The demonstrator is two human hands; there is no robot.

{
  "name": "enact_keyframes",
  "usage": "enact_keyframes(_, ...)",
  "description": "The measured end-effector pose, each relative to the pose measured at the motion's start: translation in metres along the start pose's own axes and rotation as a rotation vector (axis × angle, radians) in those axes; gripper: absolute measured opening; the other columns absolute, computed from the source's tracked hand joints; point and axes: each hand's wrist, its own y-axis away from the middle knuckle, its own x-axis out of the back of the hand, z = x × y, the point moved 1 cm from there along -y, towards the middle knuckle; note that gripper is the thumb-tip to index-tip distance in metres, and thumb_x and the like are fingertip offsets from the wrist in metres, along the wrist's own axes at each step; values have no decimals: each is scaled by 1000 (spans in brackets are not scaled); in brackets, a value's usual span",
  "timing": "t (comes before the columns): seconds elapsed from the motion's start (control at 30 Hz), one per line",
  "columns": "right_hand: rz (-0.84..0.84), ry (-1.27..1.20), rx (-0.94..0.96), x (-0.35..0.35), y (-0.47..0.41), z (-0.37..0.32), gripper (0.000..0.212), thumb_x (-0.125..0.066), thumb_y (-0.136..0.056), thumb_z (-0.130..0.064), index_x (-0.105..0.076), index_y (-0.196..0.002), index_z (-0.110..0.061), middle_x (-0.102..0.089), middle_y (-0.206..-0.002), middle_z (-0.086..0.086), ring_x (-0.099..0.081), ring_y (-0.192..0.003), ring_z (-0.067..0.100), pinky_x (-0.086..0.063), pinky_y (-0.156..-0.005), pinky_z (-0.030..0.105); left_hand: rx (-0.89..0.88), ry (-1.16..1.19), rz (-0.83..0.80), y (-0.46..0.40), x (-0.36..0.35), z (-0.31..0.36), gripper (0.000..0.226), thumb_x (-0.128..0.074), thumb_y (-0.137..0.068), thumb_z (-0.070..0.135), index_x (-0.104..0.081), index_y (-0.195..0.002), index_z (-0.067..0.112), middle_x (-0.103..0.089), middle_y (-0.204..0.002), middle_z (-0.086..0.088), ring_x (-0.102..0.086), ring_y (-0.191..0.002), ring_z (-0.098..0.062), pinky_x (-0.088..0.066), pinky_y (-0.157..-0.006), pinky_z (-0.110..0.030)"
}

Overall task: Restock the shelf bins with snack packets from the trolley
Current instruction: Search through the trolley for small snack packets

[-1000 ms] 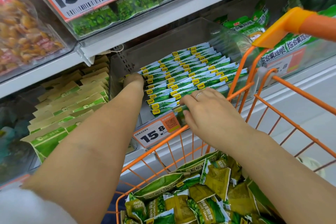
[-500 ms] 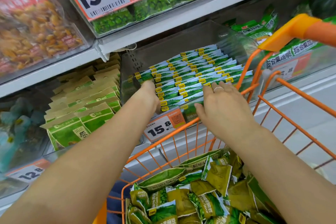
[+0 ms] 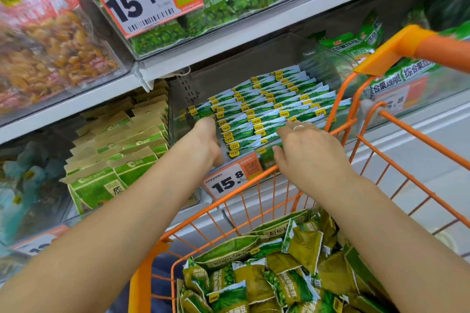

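Note:
A clear shelf bin [image 3: 328, 58] on the middle shelf holds neat rows of green snack packets [image 3: 269, 107] with yellow tags. My left hand [image 3: 207, 138] rests against the left side of the front rows, fingers curled down behind the bin's front wall. My right hand [image 3: 309, 154] lies palm down over the front right rows, fingers spread, a ring on one finger. Neither hand visibly grips a packet. Below, the orange wire trolley [image 3: 256, 183] holds a loose heap of green snack packets [image 3: 274, 274].
A price tag reading 15.8 [image 3: 231, 178] hangs on the bin's front. The bin to the left holds beige and green packets [image 3: 119, 150]. Another bin [image 3: 396, 76] of green packs stands right, behind the trolley handle [image 3: 419, 46]. The upper shelf [image 3: 229, 35] carries more bins.
My left hand drew back from deep on the bin's left side to the front rows. My right hand stayed on the front right packets. The view shifted slightly.

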Motion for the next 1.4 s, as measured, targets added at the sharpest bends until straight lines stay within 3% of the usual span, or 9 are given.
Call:
enact_keyframes(0.2,23,10,-2,-1,0,-2,29,-41,-99,-25,-54,-121,-11,-60,-118,7,-51,-115,25,-41,-94,33,48,109,-155,7,-3,6,72,-28,-100,53,-6,-154,11,-9,-160,-14,-20,-144,-37,-27,-112,-56)
enact_keyframes(0.37,17,23,-9,-1,0,-1,34,-38,-101,-29,-51,-128,-12,-58,-126,8,-47,-124,24,-38,-98,33,48,79,-180,14,-1,2,56,-29,-102,49,-55,-106,-1,-51,-135,-16,-59,-96,-36,-48,-83,-48)
enact_keyframes(0.5,18,42,-3,0,1,-2,40,-36,-101,-32,-47,-136,-14,-50,-140,7,-41,-132,21,-38,-100,31,69,-36,-238,22,5,0,70,-25,-101,53,-14,-152,6,-15,-157,-20,-24,-142,-37,-31,-107,-50)
enact_keyframes(0.63,39,31,-8,0,3,-4,41,-39,-101,-31,-48,-136,-12,-45,-146,9,-37,-138,21,-37,-103,32,40,-82,-377,34,5,-2,57,-21,-102,53,-54,-123,11,-47,-139,-17,-56,-107,-32,-44,-83,-46)
enact_keyframes(0.83,128,94,-3,-7,0,-2,25,-51,-97,-30,-65,-111,-15,-67,-98,7,-62,-93,27,-32,-61,29,3,-171,-229,22,16,-7,71,-30,-101,53,-5,-154,12,-5,-159,-19,-14,-145,-38,-26,-108,-53)
enact_keyframes(1.03,235,66,50,-16,2,-3,18,-73,-81,-28,-73,-86,-12,-66,-66,6,-63,-57,27,-19,-46,18,-122,-285,-45,1,28,-4,69,-33,-99,55,-10,-154,20,-14,-158,-19,-15,-143,-45,-18,-114,-55)
enact_keyframes(1.2,177,-26,45,-18,5,0,31,-58,-93,-32,-67,-119,-16,-68,-117,6,-64,-108,25,-52,-66,32,-268,-357,-33,0,28,0,61,-31,-102,49,-16,-153,20,-23,-158,-9,-24,-143,-35,-21,-114,-47)
enact_keyframes(1.3,83,-66,48,-20,6,-2,49,-40,-100,-42,-46,-142,-19,-41,-149,2,-32,-141,17,-36,-106,33,-322,-443,-56,3,27,2,61,-27,-102,51,-17,-153,19,-22,-158,-8,-24,-143,-32,-21,-115,-45)
enact_keyframes(1.4,83,-68,87,-24,6,-2,58,-29,-99,-47,-43,-144,-14,-39,-151,8,-28,-143,20,-23,-114,32,-324,-437,-57,-2,25,5,63,-27,-102,52,-17,-154,17,-21,-159,-8,-25,-143,-31,-22,-114,-44)
